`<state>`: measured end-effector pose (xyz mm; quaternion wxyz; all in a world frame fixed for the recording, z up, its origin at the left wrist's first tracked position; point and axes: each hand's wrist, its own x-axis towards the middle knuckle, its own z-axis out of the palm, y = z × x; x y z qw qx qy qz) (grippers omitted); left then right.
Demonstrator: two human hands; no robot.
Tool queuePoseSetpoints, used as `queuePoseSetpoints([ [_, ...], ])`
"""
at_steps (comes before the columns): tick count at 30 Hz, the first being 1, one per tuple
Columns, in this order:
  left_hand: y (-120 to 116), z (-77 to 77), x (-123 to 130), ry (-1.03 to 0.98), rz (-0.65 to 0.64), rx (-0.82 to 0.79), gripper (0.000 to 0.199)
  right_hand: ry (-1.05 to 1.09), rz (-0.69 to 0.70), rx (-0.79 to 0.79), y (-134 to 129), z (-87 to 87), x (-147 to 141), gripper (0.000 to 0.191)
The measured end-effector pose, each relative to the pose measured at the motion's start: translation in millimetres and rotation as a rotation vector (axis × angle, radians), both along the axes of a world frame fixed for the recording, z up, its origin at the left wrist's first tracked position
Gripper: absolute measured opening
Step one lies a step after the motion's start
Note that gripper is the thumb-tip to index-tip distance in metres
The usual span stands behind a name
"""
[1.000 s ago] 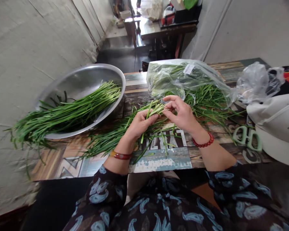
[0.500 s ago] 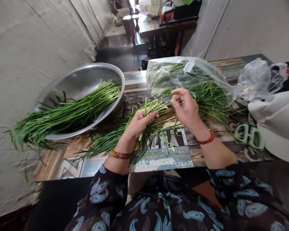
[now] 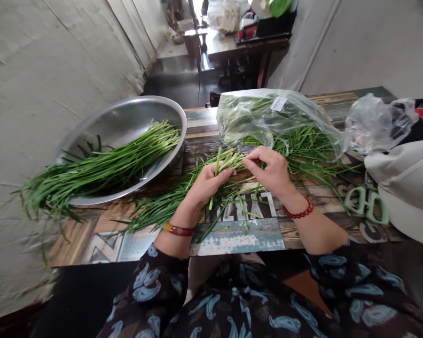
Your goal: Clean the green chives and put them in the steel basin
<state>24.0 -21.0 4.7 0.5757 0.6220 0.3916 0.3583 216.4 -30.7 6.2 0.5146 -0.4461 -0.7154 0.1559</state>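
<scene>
A bunch of long green stalks [image 3: 155, 206] lies across the table, its pale ends pointing right. My left hand [image 3: 209, 182] is wrapped round that bunch near the pale ends. Thumb and fingertips of my right hand [image 3: 270, 170] are pinched together at the tips of those ends; what they grip, if anything, is too small to make out. Loose stalk pieces [image 3: 244, 212] lie on the table below my hands. Behind my right hand, a clear plastic bag [image 3: 268, 115] holds more green stalks, some of them spilling out.
A steel basin [image 3: 137, 105] on the left holds a large bundle of green stalks [image 3: 116, 164] hanging over its rim. At the right are green-handled scissors [image 3: 377, 206], a white cap [image 3: 405, 188] and a crumpled plastic bag [image 3: 370, 122]. Another table [image 3: 225, 49] stands farther back.
My right hand has moved down and left, from a little above and right of the pale ends to their tips. My left hand still holds the bunch. The view has shifted slightly.
</scene>
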Motion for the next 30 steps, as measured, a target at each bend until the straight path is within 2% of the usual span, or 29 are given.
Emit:
queuePoseSetpoints([
  [2,-0.4,0.9,0.3,0.031,0.0,0.001,0.041,0.067,-0.027,-0.063,2.0,-4.2,0.0,0.022],
  [5,0.0,0.7,-0.4,0.045,0.003,0.0,0.042,0.282,-0.094,-0.19,9.2,-10.8,5.8,0.03],
  [8,0.7,-0.5,-1.7,0.036,0.003,-0.006,0.042,0.443,-0.137,-0.215,15.4,-10.9,14.7,0.042],
  [11,0.9,-1.5,-2.3,0.03,-0.005,-0.01,0.042,0.329,-0.03,-0.201,13.2,-3.9,17.0,0.045],
  [13,0.9,-2.1,-2.2,0.013,-0.012,-0.012,0.041,0.169,0.045,-0.165,8.5,0.2,13.0,0.035],
  [16,1.1,-3.1,-1.8,0.002,-0.019,-0.004,0.041,0.006,0.047,-0.068,3.6,0.8,4.2,0.02],
  [20,1.3,-3.4,-1.3,0.043,-0.019,0.02,0.042,0.011,0.03,-0.024,5.1,-3.8,1.6,0.019],
  [23,1.2,-2.5,-0.9,0.047,-0.01,0.016,0.042,0.028,0.081,-0.04,7.3,-3.5,6.7,0.016],
  [27,1.2,-1.7,-0.8,0.027,-0.006,-0.004,0.042,-0.005,0.14,-0.122,8.4,1.1,13.9,0.015],
  [30,0.8,-1.2,-0.3,0.021,-0.015,-0.008,0.042,0.032,0.13,-0.252,9.6,0.5,16.0,0.019],
])
